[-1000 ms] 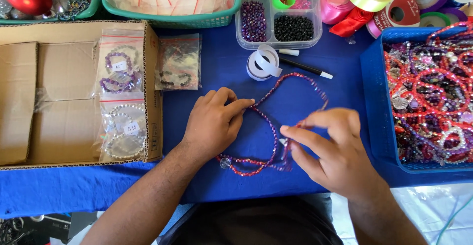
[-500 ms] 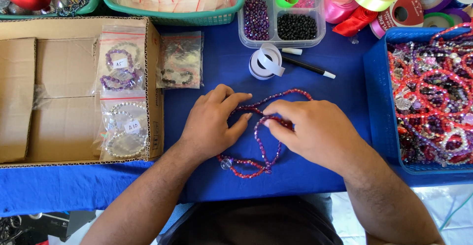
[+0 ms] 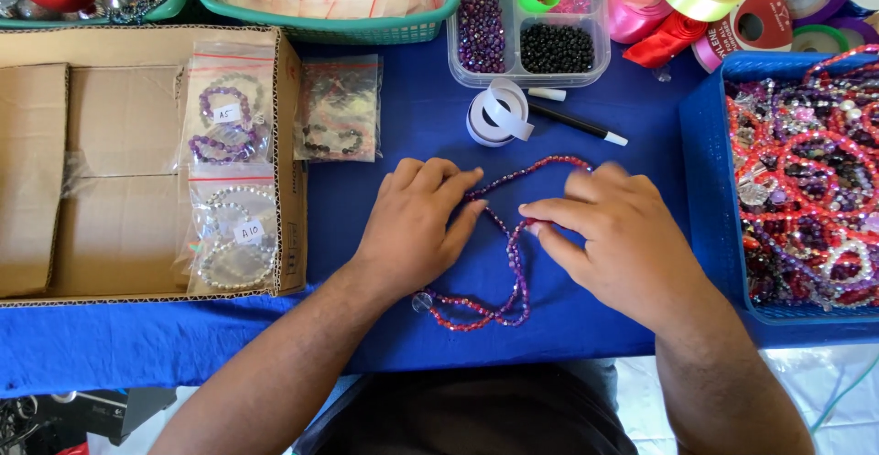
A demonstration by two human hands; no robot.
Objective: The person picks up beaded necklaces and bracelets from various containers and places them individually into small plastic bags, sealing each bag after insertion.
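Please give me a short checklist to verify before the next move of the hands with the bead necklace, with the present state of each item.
1. Both hands on the strand: ok. The left hand and right hand rest on the red and purple bead necklace.
2. Necklace fully on the blue tablecloth: ok.
3. Strand untangled: not ok; it crosses itself near the lower loop.
4. Clasp state: cannot tell.
5. Black pen and white tape roll apart from the necklace: ok.
6. Blue tray of beaded jewellery within reach, probably: ok.
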